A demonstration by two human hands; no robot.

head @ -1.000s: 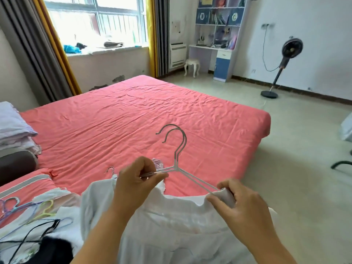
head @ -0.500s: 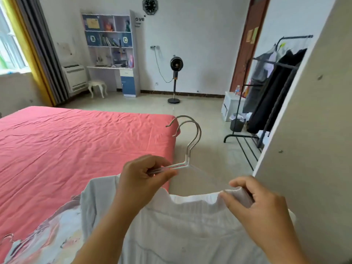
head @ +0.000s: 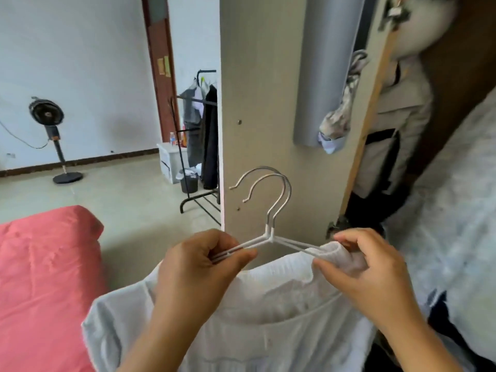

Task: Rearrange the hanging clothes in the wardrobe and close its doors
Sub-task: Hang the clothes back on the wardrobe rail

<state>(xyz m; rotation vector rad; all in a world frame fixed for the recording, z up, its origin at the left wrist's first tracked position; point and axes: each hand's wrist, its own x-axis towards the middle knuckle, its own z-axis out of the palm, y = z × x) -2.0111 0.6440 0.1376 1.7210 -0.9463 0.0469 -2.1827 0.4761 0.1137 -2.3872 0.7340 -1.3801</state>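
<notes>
Two hangers, stacked as one, white-coated wire with bare metal hooks curving to the left, sit upright in front of me. A white garment hangs from them, thin crinkled cloth, its neckline drooping in a curve between my hands; only its right shoulder is bunched over the hangers' right arm.

Left hand: fingers curled, thumb on top, pinching both left wire arms together. Wrist comes up from the lower middle of the view.

Right hand: thumb and forefinger pinching the rolled cloth at the right shoulder, over the wire. Other fingers loosely bent behind.

All this is held in the air just in front of the wardrobe's open door, pale beige, seen from its inner face. Beyond the door's right edge, the wardrobe interior holds a hanging beige coat.

Lower left: corner of the bed, pink sheet. Farther off, a standing fan and a clothes rack.
</notes>
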